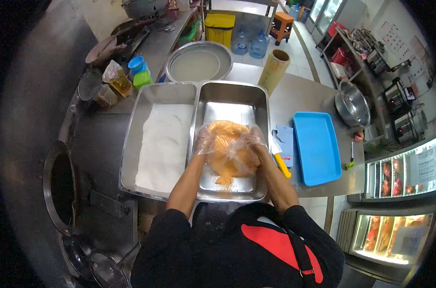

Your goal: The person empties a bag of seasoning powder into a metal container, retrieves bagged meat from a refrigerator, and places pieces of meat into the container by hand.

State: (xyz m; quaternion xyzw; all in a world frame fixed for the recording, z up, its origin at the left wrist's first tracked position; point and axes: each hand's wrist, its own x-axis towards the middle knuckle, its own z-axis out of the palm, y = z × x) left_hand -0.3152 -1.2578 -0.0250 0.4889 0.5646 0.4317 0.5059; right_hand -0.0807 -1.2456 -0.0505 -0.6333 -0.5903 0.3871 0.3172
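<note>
Orange, lumpy, soft-looking food [223, 135] seems part-worked, unfinished; clear-gloved left hand [205, 140] at nine o'clock and right hand [254, 141] at three cup it, finger closure impossible to tell.

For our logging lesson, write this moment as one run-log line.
left hand: on orange mass | right hand: on orange mass | inside: metal pan | left: white powder | right: knife, blue tray

Black top [179, 249], bright red panel [271, 242], black strap [302, 253], metal ring [307, 272]
</note>
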